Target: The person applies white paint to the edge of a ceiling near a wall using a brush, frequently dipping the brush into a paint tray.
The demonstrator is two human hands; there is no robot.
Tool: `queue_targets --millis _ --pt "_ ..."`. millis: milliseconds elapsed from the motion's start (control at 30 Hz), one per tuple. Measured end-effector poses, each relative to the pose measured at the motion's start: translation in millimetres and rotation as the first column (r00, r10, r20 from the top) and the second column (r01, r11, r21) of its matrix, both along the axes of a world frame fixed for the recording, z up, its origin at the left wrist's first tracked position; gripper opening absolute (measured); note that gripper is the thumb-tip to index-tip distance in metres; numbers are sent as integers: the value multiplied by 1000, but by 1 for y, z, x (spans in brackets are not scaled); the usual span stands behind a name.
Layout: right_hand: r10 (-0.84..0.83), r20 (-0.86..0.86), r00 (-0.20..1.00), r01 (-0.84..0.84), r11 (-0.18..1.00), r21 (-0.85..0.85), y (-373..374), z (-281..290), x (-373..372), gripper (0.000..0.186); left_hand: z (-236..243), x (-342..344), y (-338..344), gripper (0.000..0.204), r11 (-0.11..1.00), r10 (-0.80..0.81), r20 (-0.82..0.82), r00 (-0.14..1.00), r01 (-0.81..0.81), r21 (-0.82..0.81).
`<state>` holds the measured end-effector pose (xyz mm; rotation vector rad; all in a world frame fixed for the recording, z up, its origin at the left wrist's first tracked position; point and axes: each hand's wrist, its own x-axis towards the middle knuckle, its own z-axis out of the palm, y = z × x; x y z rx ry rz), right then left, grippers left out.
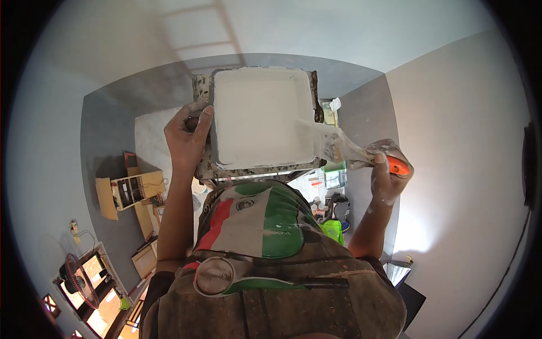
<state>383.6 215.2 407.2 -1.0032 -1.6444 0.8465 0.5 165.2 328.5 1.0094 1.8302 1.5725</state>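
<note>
A squarish, dark-rimmed container [213,135] full of smooth white paint or filler rests on a paint-spattered board [201,87] in front of me. My left hand [189,135] grips its left side, the thumb over the rim and the fingers partly hidden. To the right, my right hand [389,175] is closed round the orange handle of a wide, flat-ended tool [336,144] coated in white. Its blurred working end reaches over the container's right edge to the white material. Whether it is a brush or a scraper I cannot tell. White smears mark both hands.
Grey and white walls [361,107] surround me, with a ladder-shaped shadow ahead. Low on the left are a wooden cabinet [132,192] and a wall fan [78,279] beside windows. Down on the right lie a bright green bag [332,229] and several small containers [319,209].
</note>
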Motion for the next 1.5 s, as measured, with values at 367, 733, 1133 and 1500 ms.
queue_targets --millis 367,733,1133,1500 --pt "27 -71 997 -14 983 181 -3 23 20 13 -4 -1 3 26 1000 11 -2 1000 -11 15" --pt "-10 -378 926 -40 991 -124 27 10 -40 23 4 0 1 25 1000 -11 -15 1000 11 -9" --pt "193 -240 951 -248 943 -222 63 23 -27 34 0 -4 0 23 999 -41 -32 999 41 26" --pt "256 -330 909 -323 931 -168 76 -6 -17 26 0 -3 1 23 999 -26 -49 998 28 43"
